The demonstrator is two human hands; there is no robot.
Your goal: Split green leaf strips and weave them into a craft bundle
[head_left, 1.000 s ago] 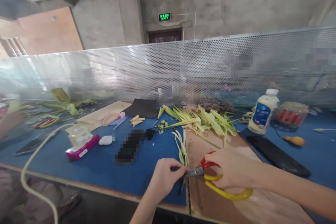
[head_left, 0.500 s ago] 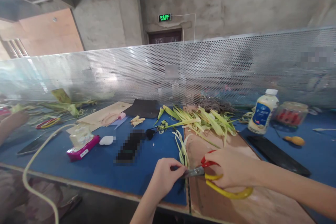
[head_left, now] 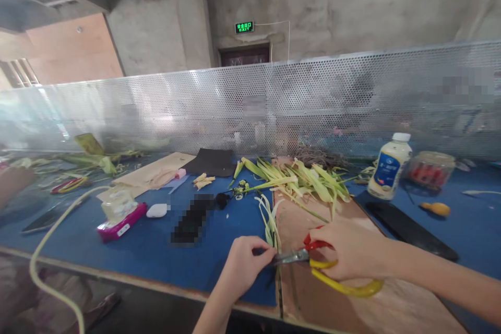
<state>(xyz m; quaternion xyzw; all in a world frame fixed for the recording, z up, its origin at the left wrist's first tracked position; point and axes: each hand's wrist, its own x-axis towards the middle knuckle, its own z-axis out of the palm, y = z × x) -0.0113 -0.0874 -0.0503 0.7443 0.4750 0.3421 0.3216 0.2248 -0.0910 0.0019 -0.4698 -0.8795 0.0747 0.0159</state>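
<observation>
My left hand (head_left: 248, 266) is closed in a pinch on the lower end of a small bunch of pale green leaf strips (head_left: 269, 222), whose loose ends curl upward over the blue table. My right hand (head_left: 354, 250) grips a pair of scissors (head_left: 295, 256) with red and yellow handles. The blades point left and their tips reach my left fingertips; whether they touch the strips is hard to make out. Beyond my hands lies a pile of yellow-green husk-like leaves (head_left: 313, 180), partly on a brown board (head_left: 313, 292).
A milk bottle (head_left: 389, 167), a lidded jar (head_left: 432, 171) and a black phone-like slab (head_left: 410, 229) stand or lie at right. To the left are a pink tissue pack (head_left: 123, 224), a white case (head_left: 157, 211) and a cable (head_left: 43, 242). Another person's hand (head_left: 15, 182) shows at far left.
The scissors and my right hand have shifted slightly right, away from my left fingers. My left hand keeps its pinch almost in place. The view has turned very slightly.
</observation>
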